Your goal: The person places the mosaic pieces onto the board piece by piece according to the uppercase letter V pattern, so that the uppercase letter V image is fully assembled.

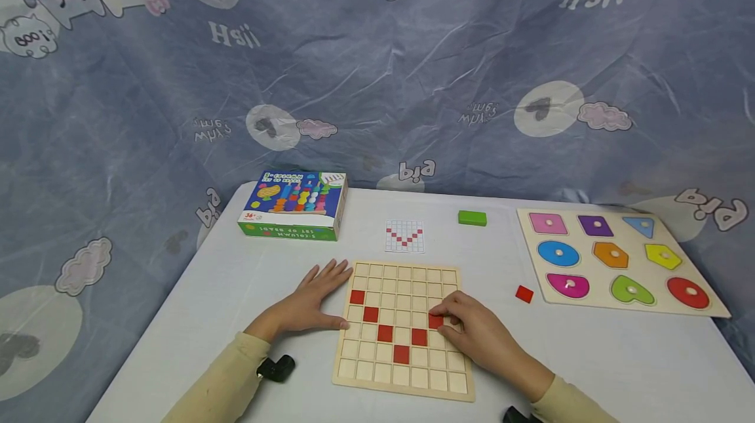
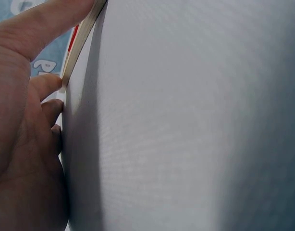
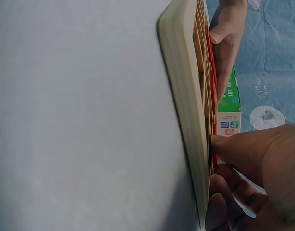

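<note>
A wooden grid board (image 1: 403, 387) lies flat on the table, with several red square tiles in its cells forming a V with a short right arm. My right hand (image 1: 480, 334) is over the board's right side, thumb and fingers pinching a red square tile (image 1: 436, 322) at a cell. In the right wrist view, the thumb (image 3: 229, 147) and fingertips meet at the board's surface beside red. My left hand (image 1: 309, 302) rests spread on the table, its thumb and fingertips along the board's left edge. One loose red tile (image 1: 524, 294) lies right of the board.
Behind the board lies a pattern card (image 1: 404, 237) showing a red V on a grid. A bead-set box (image 1: 293, 206) stands back left, a green block (image 1: 472, 218) back right. A shape puzzle board (image 1: 578, 259) with knobbed pieces occupies the right side. A patterned cloth hangs behind the table.
</note>
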`<state>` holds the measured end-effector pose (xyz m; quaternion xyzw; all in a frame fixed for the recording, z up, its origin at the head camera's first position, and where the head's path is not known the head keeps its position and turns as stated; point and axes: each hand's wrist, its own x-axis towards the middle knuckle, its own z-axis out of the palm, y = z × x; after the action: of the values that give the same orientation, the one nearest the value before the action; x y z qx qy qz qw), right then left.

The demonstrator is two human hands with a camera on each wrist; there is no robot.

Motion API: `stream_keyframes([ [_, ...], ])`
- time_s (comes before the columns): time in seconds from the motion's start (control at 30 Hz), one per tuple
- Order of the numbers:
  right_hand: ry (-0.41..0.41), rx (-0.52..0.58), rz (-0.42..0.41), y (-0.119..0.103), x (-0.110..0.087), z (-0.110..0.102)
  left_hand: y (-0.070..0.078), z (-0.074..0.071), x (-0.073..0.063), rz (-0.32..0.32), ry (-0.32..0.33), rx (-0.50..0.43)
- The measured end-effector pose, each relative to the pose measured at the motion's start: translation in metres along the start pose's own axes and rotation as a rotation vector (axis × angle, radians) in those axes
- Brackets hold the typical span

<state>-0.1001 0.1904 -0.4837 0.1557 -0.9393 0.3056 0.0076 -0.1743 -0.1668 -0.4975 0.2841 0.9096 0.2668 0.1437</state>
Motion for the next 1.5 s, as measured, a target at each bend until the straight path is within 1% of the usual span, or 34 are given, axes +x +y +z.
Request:
stream_keyframes([
  [0.13,-0.008,-0.016,0.018,-0.001,0.000,0.000,0.001,-0.001,0.000,0.000,-0.002,-0.003],
  [0.3,-0.007,-0.010,0.023,-0.002,0.000,0.000,0.002,-0.001,0.000,0.002,0.000,0.000],
  [0.6,-0.015,-0.004,-0.019,-0.001,0.001,-0.001,0.001,-0.001,-0.001,-0.002,0.004,0.000],
  [0.7,-0.023,0.001,-0.001,-0.001,0.001,-0.002,0.001,-0.001,-0.001,-0.004,0.003,-0.004],
  [0.83,-0.027,0.021,0.041,-0.002,-0.001,-0.005,0.001,-0.001,-0.001,-0.005,0.004,-0.002],
  [0.93,-0.016,0.043,0.054,-0.001,-0.003,-0.008,0.001,-0.001,-0.001,-0.004,0.003,0.004],
  [1.03,0.006,0.053,0.041,0.001,-0.004,-0.011,0.001,-0.001,-0.001,-0.004,0.003,0.001],
  [1.27,0.048,0.026,0.039,0.011,-0.008,-0.019,0.001,0.000,0.000,0.000,0.006,-0.003],
  [1.5,0.085,-0.006,0.054,0.026,-0.013,-0.028,-0.001,0.000,0.000,0.003,0.007,-0.001],
])
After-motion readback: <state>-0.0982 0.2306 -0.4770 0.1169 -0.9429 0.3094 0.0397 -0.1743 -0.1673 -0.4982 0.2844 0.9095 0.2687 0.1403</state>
